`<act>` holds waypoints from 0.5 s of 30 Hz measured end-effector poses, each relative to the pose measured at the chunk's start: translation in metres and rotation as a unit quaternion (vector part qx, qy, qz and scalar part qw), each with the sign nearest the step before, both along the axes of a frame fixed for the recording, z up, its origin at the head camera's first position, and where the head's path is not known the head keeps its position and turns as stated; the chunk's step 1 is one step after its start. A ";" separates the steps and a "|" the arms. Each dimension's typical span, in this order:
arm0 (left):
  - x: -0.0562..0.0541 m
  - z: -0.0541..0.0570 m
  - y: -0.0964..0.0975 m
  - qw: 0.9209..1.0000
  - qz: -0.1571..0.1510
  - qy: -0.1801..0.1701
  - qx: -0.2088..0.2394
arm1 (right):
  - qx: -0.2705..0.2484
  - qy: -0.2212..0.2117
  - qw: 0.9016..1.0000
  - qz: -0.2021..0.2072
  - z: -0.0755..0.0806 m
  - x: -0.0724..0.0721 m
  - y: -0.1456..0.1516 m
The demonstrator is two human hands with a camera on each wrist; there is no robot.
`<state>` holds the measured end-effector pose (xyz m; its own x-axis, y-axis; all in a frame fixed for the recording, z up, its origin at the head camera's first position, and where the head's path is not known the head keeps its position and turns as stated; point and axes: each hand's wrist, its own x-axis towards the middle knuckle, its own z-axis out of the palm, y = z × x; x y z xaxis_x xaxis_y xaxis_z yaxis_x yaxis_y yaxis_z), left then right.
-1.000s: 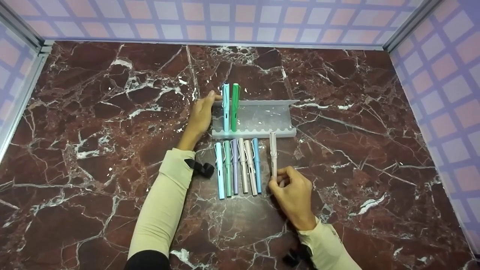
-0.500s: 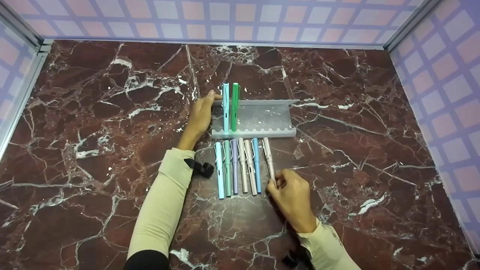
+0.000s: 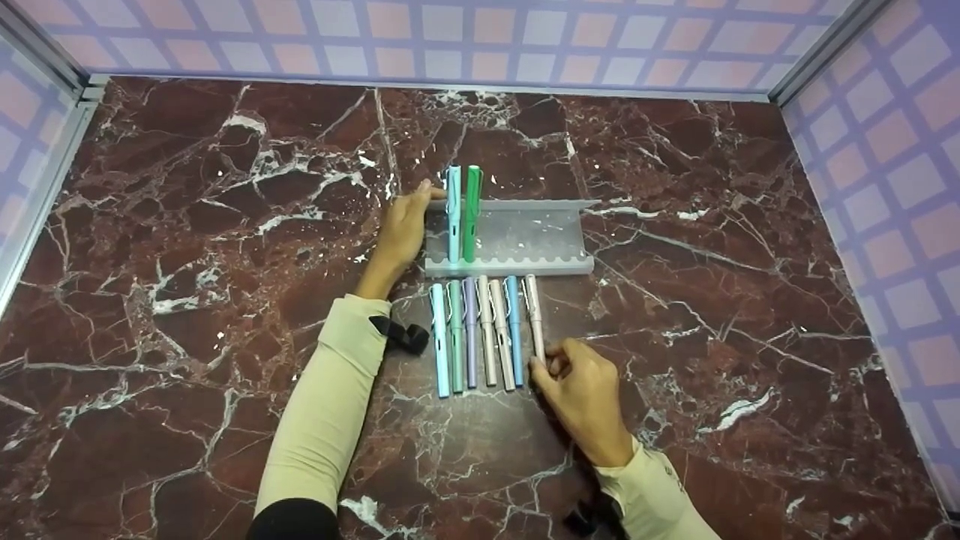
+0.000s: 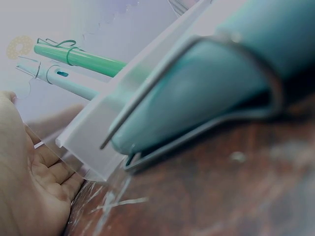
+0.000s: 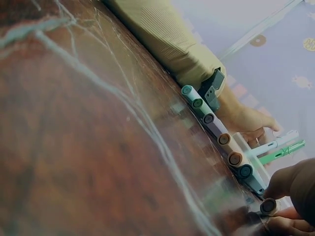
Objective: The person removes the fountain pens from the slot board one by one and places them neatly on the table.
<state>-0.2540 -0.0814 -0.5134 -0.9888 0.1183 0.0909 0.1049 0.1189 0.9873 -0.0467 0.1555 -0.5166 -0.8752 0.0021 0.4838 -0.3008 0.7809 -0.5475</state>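
My right hand [image 3: 581,394] pinches the lower end of a pale pinkish-beige pen [image 3: 533,307], which lies at the right end of a row on the table. The row holds several other pens: light blue [image 3: 440,341], green, purple [image 3: 470,334], two beige ones and a blue pen [image 3: 514,330]. Behind them stands a clear plastic pen rack [image 3: 529,232] with scalloped edges. A light blue pen [image 3: 454,214] and a bright green pen [image 3: 471,214] rest in its left slots. My left hand [image 3: 403,229] holds the rack's left end; in the left wrist view its fingers [image 4: 54,172] curl beside the clear plastic.
The red-brown marble-patterned table [image 3: 712,300] extends around the pens and rack. Checkered panels [image 3: 480,41] bound it at the back and both sides. A black wrist mount [image 3: 405,335] on the left sleeve sits close to the leftmost pen.
My right hand has brought the pinkish-beige pen down from the rack's front edge and left, beside the blue pen. My left hand and the rack stay put.
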 end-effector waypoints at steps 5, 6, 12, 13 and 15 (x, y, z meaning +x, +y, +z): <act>0.001 0.000 0.000 1.000 -0.002 -0.009 -0.001 | -0.016 -0.013 1.000 0.001 0.000 -0.001 0.001; 0.001 0.000 0.000 1.000 -0.003 -0.011 0.001 | -0.020 -0.015 1.000 0.000 0.000 -0.002 0.002; 0.001 0.000 -0.001 1.000 -0.008 -0.005 0.001 | -0.063 -0.016 0.998 -0.008 -0.002 -0.010 0.005; 0.000 -0.001 -0.001 1.000 -0.008 -0.004 0.002 | -0.074 -0.015 0.997 -0.008 -0.003 -0.013 0.006; 0.000 -0.001 -0.001 1.000 -0.009 -0.003 0.005 | -0.096 -0.013 0.995 -0.006 -0.003 -0.019 0.007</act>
<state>-0.2538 -0.0821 -0.5142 -0.9871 0.1359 0.0852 0.1001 0.1075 0.9891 -0.0655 0.1629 -0.5198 -0.8867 0.1038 0.4505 -0.2752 0.6646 -0.6947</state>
